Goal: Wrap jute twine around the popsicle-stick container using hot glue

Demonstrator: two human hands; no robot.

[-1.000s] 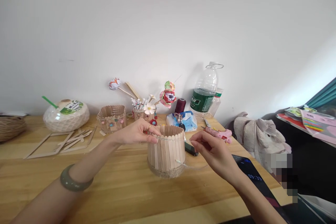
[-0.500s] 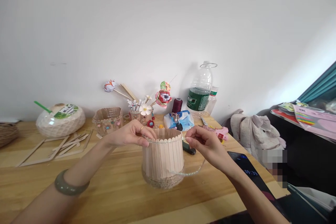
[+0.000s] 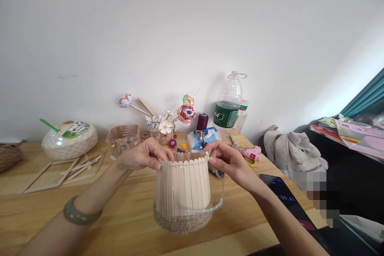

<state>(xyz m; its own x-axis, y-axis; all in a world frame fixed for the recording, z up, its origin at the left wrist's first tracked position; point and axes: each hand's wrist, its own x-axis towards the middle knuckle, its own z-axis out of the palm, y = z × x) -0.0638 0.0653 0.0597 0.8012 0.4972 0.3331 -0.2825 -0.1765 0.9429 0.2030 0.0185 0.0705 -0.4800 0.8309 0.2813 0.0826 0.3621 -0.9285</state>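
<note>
A round holder of upright craft sticks point(image 3: 183, 190) with twine wound round its base is lifted in front of me above the wooden table point(image 3: 129, 216). My left hand point(image 3: 144, 155) pinches its rim at the left, pressing a thin clear bead strand point(image 3: 210, 208) against the sticks. My right hand point(image 3: 226, 162) pinches the same strand at the right rim. The strand runs along the rim and hangs in a loop at the right side.
Behind stand a smaller stick box point(image 3: 123, 138), a cup of paper flowers point(image 3: 163, 130), a dark thread spool point(image 3: 202, 121), a water bottle point(image 3: 228, 106) and a pink glue gun point(image 3: 247, 153). Loose sticks point(image 3: 72, 168) lie left near a white coconut point(image 3: 69, 139). A phone point(image 3: 282, 196) lies right.
The holder has come nearer and higher. My right hand has risen from beside it to the right rim, drawing the bead strand up along the top edge.
</note>
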